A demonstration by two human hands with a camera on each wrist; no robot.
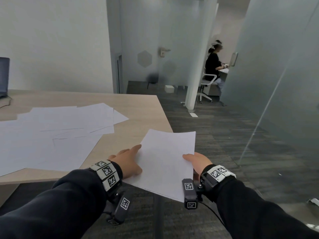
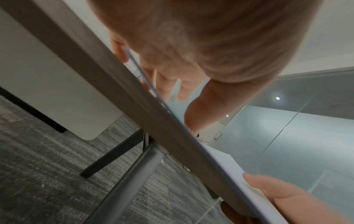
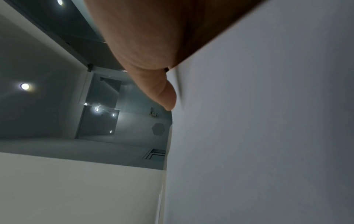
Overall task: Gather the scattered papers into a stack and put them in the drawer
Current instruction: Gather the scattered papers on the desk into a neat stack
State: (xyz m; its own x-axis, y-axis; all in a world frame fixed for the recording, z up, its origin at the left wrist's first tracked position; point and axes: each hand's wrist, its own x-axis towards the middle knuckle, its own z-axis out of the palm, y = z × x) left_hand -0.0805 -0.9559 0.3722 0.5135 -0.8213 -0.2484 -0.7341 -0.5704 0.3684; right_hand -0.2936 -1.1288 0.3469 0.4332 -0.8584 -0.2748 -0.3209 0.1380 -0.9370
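A white paper sheet or thin stack [image 1: 165, 163] juts over the right front corner of the light wooden desk [image 1: 138, 104]. My right hand [image 1: 196, 161] pinches its right edge, thumb on top and fingers underneath. The right wrist view shows that thumb [image 3: 162, 91] pressing on the paper [image 3: 268, 136]. My left hand [image 1: 128, 159] lies flat on the desk, straight fingers touching the paper's left edge. Several more white papers [image 1: 57, 131] lie scattered and overlapping on the desk to the left. No drawer is in view.
A dark laptop [image 1: 3, 76] stands at the desk's far left. Below the desk edge [image 2: 134, 98] are a grey metal leg [image 2: 134, 174] and a white panel [image 2: 57, 75]. A glass wall [image 1: 276, 83] runs along the right, and a person [image 1: 213, 66] sits beyond the partition.
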